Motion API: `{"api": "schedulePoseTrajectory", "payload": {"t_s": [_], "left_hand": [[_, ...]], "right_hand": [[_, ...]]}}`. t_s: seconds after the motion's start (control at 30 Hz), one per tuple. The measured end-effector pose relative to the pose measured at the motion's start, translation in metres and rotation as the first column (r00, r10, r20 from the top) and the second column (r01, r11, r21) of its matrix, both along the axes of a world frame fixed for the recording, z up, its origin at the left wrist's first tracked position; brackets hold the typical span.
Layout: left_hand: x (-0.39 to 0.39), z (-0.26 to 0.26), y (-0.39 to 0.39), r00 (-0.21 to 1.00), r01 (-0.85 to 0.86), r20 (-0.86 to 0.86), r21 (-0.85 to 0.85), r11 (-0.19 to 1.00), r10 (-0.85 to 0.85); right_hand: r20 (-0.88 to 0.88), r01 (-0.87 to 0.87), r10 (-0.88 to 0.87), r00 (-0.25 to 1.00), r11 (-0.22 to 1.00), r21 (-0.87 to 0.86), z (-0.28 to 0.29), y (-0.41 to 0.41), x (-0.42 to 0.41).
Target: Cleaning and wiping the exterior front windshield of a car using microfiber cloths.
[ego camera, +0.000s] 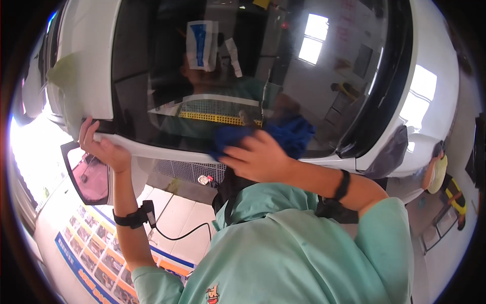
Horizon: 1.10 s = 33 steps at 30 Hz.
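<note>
Before me is the dark glass [159, 76] of a white car, with reflections across it. My right hand [262, 155] presses a blue cloth [294, 133] against the glass near its lower edge. Blue fabric shows on both sides of the fingers; part of it may be reflection. Both hand and cloth are slightly blurred. My left hand [104, 146] is raised with fingers apart and holds nothing. It rests at or close to the white body edge [155, 150], by the glass corner. Behind its fingertips, pale green fabric [68, 76] hangs over the white panel [89, 57].
A side mirror [89, 173] juts out below my left hand. A white and blue paper packet [201, 45] shows at the glass. On the floor lies a picture-covered panel [95, 258]. At right are a person [438, 173], another in a yellow vest [453, 199], and a ladder [436, 230].
</note>
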<state>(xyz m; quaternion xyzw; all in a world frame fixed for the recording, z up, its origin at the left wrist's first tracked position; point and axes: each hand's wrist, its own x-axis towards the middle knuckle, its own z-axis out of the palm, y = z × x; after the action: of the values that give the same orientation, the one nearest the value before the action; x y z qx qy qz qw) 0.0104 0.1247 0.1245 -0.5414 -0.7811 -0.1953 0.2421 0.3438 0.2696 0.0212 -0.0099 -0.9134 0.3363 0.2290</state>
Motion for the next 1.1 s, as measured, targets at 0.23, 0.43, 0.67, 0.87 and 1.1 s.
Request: {"api": "schedulePoseTrajectory", "payload": {"t_s": [0.23,0.43,0.67,0.87,1.1], "left_hand": [[0.000,0.001,-0.001,0.998,-0.062,-0.032,-0.049,0.997,0.060],[-0.008,-0.002,-0.004,0.998,-0.045,-0.051,-0.054,0.997,0.043],[0.000,0.007,0.006,0.993,-0.034,-0.114,-0.089,0.995,0.023],[-0.002,0.005,0.004,0.996,-0.010,-0.087,-0.110,0.994,0.000],[0.001,0.011,-0.001,0.994,-0.026,-0.104,-0.102,0.994,0.015]], "right_hand": [[0.359,0.122,-0.149,0.921,0.988,0.098,-0.081,0.021,0.232],[0.566,0.305,-0.381,0.731,0.924,0.229,-0.121,0.018,0.304],[0.732,0.752,-0.558,0.390,0.652,0.097,-0.112,0.029,0.317],[0.762,0.867,-0.647,0.005,-0.377,-0.325,-0.093,0.126,0.416],[0.445,0.246,-0.814,-0.374,-0.550,-0.798,-0.085,0.208,0.473]]}}
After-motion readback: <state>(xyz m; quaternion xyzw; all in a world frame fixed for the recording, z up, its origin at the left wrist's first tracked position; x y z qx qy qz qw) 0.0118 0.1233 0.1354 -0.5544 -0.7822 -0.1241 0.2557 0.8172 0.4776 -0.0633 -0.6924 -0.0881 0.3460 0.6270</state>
